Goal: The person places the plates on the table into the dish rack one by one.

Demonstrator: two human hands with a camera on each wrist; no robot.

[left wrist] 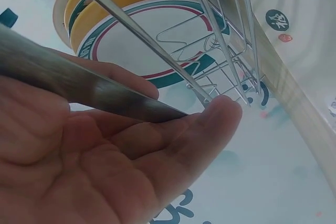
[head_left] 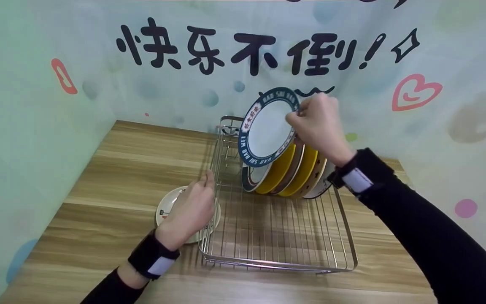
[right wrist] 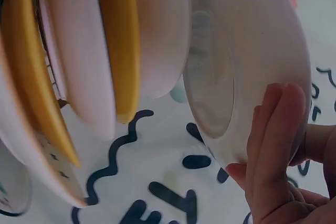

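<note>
The plate [head_left: 266,126], white with a dark blue lettered rim, is held upright and tilted, raised above the back of the rack [head_left: 276,236]. The right hand [head_left: 319,124] grips its upper right edge: in the right wrist view the fingers [right wrist: 273,145] lie flat on the plate's pale underside [right wrist: 247,61] while the thumb goes round the rim. So the plate sits to the left of that hand, face turned toward the person.

Just below the hand, a row of plates [head_left: 287,171] stands on edge in the rack's back slots, yellow and white ones alternating; the held plate's lower edge overlaps the front one of the row.

The left hand [head_left: 190,211] rests at the rack's near left corner. Its fingers are nearly straight, and in the left wrist view a rack wire [left wrist: 89,90] crosses the open palm [left wrist: 105,166]; it grasps nothing. Under this hand, touching the rack's left side, a small saucer [head_left: 167,207] lies flat on the bench [head_left: 133,169].

Behind the bench hangs a pale backdrop [head_left: 243,55] with black characters and pink hearts.
</note>
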